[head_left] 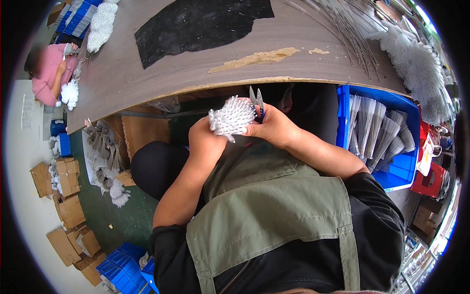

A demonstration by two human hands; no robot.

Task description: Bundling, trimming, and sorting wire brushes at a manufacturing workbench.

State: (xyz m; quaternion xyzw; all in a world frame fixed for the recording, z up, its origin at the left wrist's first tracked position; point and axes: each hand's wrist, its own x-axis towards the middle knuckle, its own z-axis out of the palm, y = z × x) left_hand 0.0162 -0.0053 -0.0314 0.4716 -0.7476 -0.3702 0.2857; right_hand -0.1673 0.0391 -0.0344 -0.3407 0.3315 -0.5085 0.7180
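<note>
My left hand [208, 142] clamps a white spiky cluster [231, 117] below the worktop's [147, 73] near edge, right hand [274, 128] closed on scissors [256, 100]; I'd snip carefully, cluster steady.

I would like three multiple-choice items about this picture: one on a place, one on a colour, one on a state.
1. Where is the blue bin?
A. at the person's right
B. on the table
C. at the person's left

2. What colour is the spiky cluster?
A. red
B. white
C. black

3. What does the right hand hold?
A. nothing
B. a box
C. scissors

Key: 1 A, it stands right of the lap, below the table edge; 2 B, its tips look white; 3 C, blades rise above the fingers, while the left hand grips the cluster.
</note>
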